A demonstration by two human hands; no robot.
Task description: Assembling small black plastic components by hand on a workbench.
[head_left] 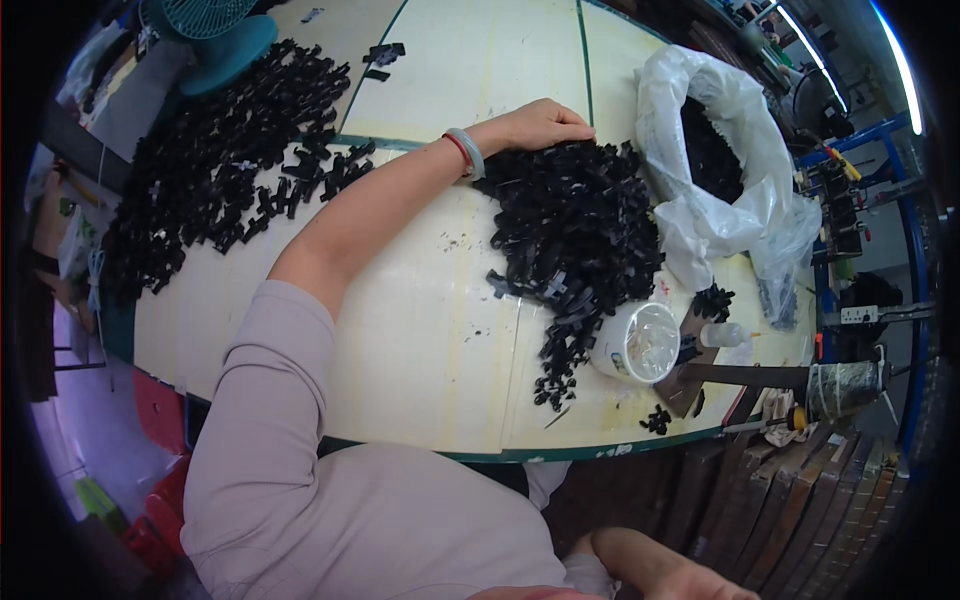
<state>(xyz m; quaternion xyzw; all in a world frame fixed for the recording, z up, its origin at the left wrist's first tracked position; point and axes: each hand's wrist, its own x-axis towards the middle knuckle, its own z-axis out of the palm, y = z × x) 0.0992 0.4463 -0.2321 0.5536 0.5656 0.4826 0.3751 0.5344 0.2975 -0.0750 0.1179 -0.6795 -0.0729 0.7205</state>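
My left arm reaches across the table, and my left hand rests at the far edge of a large heap of small black plastic parts. Its fingers are curled down and pressed together against the top of the heap; whatever lies under them is hidden. Near the lower edge of the view is my right hand, low beside my body and away from the table. The frame cuts off its fingers, so I cannot see whether it holds anything.
Another wide spread of black parts covers the left side, near a teal fan. A white plastic bag with black parts stands right of the heap. Closer in are a white tub, a small bottle and a dark-handled tool.
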